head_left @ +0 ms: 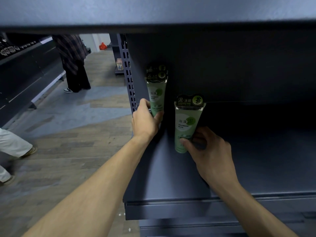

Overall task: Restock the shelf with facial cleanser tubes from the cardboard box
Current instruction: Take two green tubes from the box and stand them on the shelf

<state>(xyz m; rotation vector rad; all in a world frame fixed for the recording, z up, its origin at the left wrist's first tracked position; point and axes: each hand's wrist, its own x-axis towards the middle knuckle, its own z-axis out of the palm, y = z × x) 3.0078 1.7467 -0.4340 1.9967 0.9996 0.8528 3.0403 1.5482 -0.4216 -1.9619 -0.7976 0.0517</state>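
Note:
Two green facial cleanser tubes with black header cards stand upright on a dark shelf (171, 189). My left hand (145, 120) grips the lower end of the left tube (156, 94), deep at the shelf's left end; another tube's header shows just behind it. My right hand (205, 147) holds the bottom of the nearer tube (185, 124), thumb across its front. That tube's cap rests on or just above the shelf. No cardboard box is in view.
The shelf above (153, 12) hangs low over the opening. A perforated upright (129, 79) bounds the shelf's left end. A person in dark clothes (73, 62) stands in the aisle at left; another person's light trouser leg (12, 142) is at the far left.

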